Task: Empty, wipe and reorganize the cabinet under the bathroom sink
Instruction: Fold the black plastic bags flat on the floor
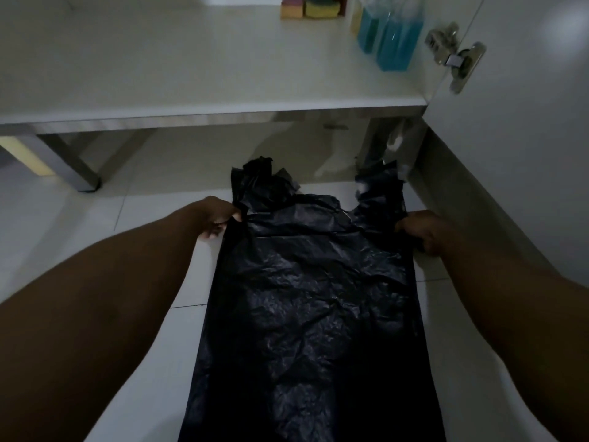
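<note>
Fingers (236, 215) curled | left hand (215, 218), right hand (420, 229) | gripping black bag (312, 298) edges

Count, as I log it: two hands, left hand (216, 220) and right hand (420, 231). One black plastic bag (312, 282) between their fingers, both gripping its edges. Well beyond the fingertips: two bottles of blue liquid (400, 39), two sponges (322, 8), one door hinge (455, 55), one metal leg (76, 167). Possible yellowish container (356, 17) beside the bottles: I cannot tell.
</note>
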Demonstrator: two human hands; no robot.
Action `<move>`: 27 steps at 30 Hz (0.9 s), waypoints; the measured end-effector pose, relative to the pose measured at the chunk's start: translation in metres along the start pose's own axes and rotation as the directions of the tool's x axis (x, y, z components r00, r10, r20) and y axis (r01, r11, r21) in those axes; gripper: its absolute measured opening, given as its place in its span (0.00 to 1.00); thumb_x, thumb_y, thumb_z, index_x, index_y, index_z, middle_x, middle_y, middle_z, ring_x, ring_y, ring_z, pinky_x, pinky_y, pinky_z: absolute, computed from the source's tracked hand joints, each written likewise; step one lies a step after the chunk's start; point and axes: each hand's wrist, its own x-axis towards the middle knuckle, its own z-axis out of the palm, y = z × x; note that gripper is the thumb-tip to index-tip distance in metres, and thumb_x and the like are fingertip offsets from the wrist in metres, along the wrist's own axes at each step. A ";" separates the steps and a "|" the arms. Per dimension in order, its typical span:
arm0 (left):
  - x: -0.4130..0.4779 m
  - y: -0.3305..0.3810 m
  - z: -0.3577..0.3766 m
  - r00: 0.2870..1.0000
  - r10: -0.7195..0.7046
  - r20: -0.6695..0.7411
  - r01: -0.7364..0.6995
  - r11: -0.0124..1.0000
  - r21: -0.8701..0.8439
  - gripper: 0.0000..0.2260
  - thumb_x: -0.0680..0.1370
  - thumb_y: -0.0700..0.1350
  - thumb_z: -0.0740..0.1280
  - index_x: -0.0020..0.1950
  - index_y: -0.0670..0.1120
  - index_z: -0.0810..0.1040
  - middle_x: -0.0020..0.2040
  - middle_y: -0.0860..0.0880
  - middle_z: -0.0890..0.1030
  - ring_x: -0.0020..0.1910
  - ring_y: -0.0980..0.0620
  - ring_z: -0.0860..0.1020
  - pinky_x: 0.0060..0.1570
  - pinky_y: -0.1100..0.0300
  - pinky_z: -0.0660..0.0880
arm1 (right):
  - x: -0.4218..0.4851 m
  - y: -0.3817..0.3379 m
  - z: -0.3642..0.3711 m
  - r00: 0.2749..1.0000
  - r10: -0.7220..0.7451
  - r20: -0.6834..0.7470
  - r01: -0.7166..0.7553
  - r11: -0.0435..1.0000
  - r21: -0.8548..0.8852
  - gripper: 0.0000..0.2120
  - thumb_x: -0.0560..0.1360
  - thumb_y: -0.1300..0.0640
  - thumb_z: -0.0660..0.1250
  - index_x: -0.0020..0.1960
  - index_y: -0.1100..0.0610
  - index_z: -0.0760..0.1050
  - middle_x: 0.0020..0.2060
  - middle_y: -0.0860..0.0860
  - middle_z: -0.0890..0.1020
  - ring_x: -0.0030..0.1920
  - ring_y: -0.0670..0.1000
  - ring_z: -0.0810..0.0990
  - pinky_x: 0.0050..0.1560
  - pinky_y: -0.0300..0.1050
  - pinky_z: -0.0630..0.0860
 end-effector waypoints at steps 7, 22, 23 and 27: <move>0.005 0.000 -0.004 0.998 0.052 0.034 -0.052 0.999 -0.007 0.12 0.75 0.38 0.71 0.58 0.44 0.77 0.45 0.51 0.64 0.37 0.50 0.70 0.35 0.57 0.70 | -0.019 0.003 -0.011 0.993 -0.110 0.053 0.113 0.992 -0.052 0.12 0.73 0.69 0.68 0.56 0.65 0.78 0.44 0.57 0.81 0.40 0.54 0.79 0.34 0.42 0.75; -0.024 -0.019 0.007 0.987 0.157 0.013 -0.134 0.879 -0.457 0.08 0.76 0.30 0.62 0.52 0.35 0.77 0.61 0.36 0.79 0.58 0.42 0.80 0.52 0.53 0.80 | -0.047 0.010 -0.021 0.931 -0.056 0.362 -0.090 0.923 0.375 0.20 0.79 0.53 0.58 0.69 0.57 0.70 0.60 0.56 0.79 0.59 0.60 0.78 0.66 0.60 0.71; -0.025 -0.020 0.008 0.984 0.171 0.042 -0.127 0.854 -0.504 0.10 0.77 0.36 0.60 0.56 0.36 0.77 0.61 0.37 0.79 0.57 0.42 0.80 0.51 0.53 0.80 | -0.045 0.012 -0.021 0.928 -0.049 0.369 -0.111 0.910 0.399 0.25 0.77 0.45 0.60 0.68 0.58 0.72 0.60 0.57 0.79 0.60 0.61 0.78 0.67 0.60 0.70; -0.023 -0.026 0.009 0.977 0.163 0.137 -0.059 0.827 -0.559 0.25 0.82 0.56 0.55 0.64 0.36 0.73 0.57 0.35 0.80 0.56 0.37 0.79 0.52 0.49 0.79 | -0.035 0.018 -0.022 0.899 -0.026 0.438 -0.191 0.875 0.444 0.39 0.73 0.27 0.55 0.61 0.60 0.77 0.57 0.60 0.82 0.60 0.61 0.79 0.61 0.58 0.75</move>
